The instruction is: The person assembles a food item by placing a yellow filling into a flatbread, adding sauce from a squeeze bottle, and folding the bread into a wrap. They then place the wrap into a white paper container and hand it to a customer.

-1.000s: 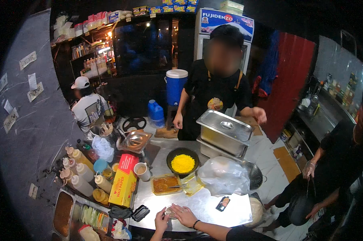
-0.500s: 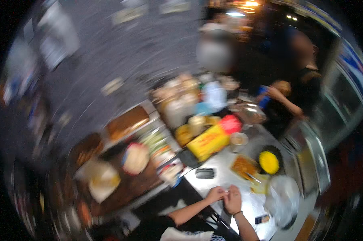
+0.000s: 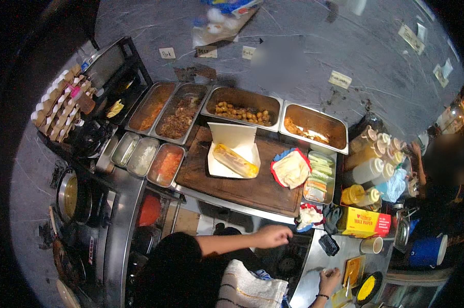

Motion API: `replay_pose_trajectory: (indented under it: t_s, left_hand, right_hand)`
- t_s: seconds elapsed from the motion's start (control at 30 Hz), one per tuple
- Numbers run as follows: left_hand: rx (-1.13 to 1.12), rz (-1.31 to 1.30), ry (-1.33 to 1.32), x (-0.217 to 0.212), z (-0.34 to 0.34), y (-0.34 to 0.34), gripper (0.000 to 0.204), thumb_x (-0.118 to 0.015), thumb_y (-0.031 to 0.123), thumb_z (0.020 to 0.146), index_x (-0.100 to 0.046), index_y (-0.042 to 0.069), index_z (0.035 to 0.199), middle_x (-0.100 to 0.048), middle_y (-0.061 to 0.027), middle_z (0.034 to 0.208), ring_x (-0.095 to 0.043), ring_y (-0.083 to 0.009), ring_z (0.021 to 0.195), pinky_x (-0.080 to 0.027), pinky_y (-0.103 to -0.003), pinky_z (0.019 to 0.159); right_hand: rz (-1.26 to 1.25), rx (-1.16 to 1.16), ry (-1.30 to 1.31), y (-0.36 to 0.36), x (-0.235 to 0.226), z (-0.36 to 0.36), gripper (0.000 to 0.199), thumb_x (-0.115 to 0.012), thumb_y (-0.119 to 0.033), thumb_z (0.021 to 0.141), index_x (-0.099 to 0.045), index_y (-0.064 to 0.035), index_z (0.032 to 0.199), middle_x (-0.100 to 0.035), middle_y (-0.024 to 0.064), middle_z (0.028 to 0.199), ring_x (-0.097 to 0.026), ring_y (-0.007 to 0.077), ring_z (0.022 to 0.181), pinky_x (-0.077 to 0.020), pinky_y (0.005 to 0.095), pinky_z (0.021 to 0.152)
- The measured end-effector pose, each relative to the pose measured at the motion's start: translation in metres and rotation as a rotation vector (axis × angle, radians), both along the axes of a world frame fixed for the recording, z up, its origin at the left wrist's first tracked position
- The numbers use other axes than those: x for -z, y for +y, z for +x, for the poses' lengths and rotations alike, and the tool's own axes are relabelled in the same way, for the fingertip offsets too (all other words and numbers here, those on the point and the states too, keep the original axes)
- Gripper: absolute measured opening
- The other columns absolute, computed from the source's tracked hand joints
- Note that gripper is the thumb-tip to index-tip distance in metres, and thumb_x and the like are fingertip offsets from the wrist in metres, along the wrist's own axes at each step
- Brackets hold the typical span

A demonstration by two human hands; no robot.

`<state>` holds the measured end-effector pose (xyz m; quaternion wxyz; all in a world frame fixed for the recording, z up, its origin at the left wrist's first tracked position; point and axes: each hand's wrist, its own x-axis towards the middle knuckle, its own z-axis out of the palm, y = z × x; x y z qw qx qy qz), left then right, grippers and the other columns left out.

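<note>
My left hand point(image 3: 274, 236) hangs in the air in front of the wooden board's near edge, its fingers loosely bent and apart, nothing visible in them. My right hand point(image 3: 329, 280) is over the steel counter point(image 3: 306, 280) at lower right, beside an orange-brown tray point(image 3: 354, 271); its fingers are bent with the tips apart, and I see nothing held. On the wooden board point(image 3: 197, 169) an open white takeaway box point(image 3: 234, 134) contains a long yellowish roll point(image 3: 235, 160). Pale flatbreads point(image 3: 292, 169) lie to its right on a red-and-blue-edged cloth.
Steel food pans point(image 3: 245, 107) line the board's back and left. Sliced vegetables fill a tray point(image 3: 320, 174) at right, near squeeze bottles point(image 3: 368, 169) and a yellow-and-red carton point(image 3: 364, 222). A black case point(image 3: 329, 245), a cup point(image 3: 371, 245) and a black bowl point(image 3: 369, 287) stand by my right hand.
The view has swung left, bringing the food pans and egg trays into sight. My hands, together over the steel counter before, are now apart, the left one nearer the board.
</note>
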<state>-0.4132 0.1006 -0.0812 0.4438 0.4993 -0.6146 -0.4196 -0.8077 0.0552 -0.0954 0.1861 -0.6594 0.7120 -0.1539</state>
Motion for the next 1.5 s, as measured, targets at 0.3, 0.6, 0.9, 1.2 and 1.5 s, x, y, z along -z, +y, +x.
replay_pose_trajectory:
  t_s: [0.3, 0.6, 0.9, 1.2, 1.5]
  left_hand:
    - [-0.642, 0.123, -0.137, -0.035, 0.241, 0.035, 0.020, -0.064, 0.011, 0.088, -0.061, 0.004, 0.107, -0.066, -0.0110, 0.089, -0.066, -0.0206, 0.075, -0.053, -0.032, 0.065]
    - [-0.416, -0.166, -0.767, -0.052, 0.308, 0.011, 0.025, -0.061, 0.018, 0.087, -0.064, 0.007, 0.109, -0.063, -0.0115, 0.109, -0.055, -0.0291, 0.111, -0.041, -0.042, 0.098]
    - [-0.305, -0.124, -0.819, -0.027, 0.321, -0.022, 0.035, -0.061, 0.020, 0.086, -0.059, 0.004, 0.118, -0.057, -0.0121, 0.119, -0.050, -0.0286, 0.119, -0.036, -0.044, 0.106]
    - [-0.233, -0.133, -0.800, -0.037, 0.338, -0.027, 0.034, -0.065, 0.012, 0.081, -0.058, 0.004, 0.113, -0.060, -0.0121, 0.116, -0.054, -0.0287, 0.115, -0.042, -0.042, 0.099]
    - [0.125, -0.058, -0.903, -0.035, 0.317, -0.067, 0.053, -0.073, 0.026, 0.079, -0.056, 0.007, 0.125, -0.060, -0.0116, 0.121, -0.054, -0.0293, 0.116, -0.043, -0.042, 0.098]
  right_hand:
    - [-0.005, -0.528, -0.510, -0.072, -0.119, 0.356, 0.062, -0.081, -0.013, 0.072, -0.052, 0.0036, 0.124, -0.059, 0.0170, 0.114, -0.060, 0.0256, 0.102, -0.0482, 0.0356, 0.090]
    - [-0.025, -0.517, -0.399, -0.097, -0.082, 0.558, 0.065, -0.082, -0.026, 0.070, -0.046, 0.0059, 0.113, -0.060, 0.0250, 0.102, -0.060, 0.0377, 0.097, -0.0493, 0.0425, 0.083]
    - [-0.120, -0.452, -0.149, -0.101, -0.060, 0.596, 0.057, -0.082, -0.030, 0.069, -0.048, 0.0020, 0.103, -0.059, 0.0222, 0.098, -0.058, 0.0410, 0.094, -0.0480, 0.0467, 0.081]
    - [0.035, -0.548, -0.215, -0.073, -0.131, 0.527, 0.051, -0.081, -0.024, 0.070, -0.047, 0.0007, 0.100, -0.060, 0.0210, 0.089, -0.060, 0.0375, 0.085, -0.0498, 0.0436, 0.073]
    - [-0.042, -0.352, -0.046, -0.068, -0.046, 0.437, 0.061, -0.084, -0.025, 0.068, -0.046, 0.0022, 0.107, -0.056, 0.0235, 0.104, -0.056, 0.0424, 0.096, -0.0468, 0.0471, 0.082]
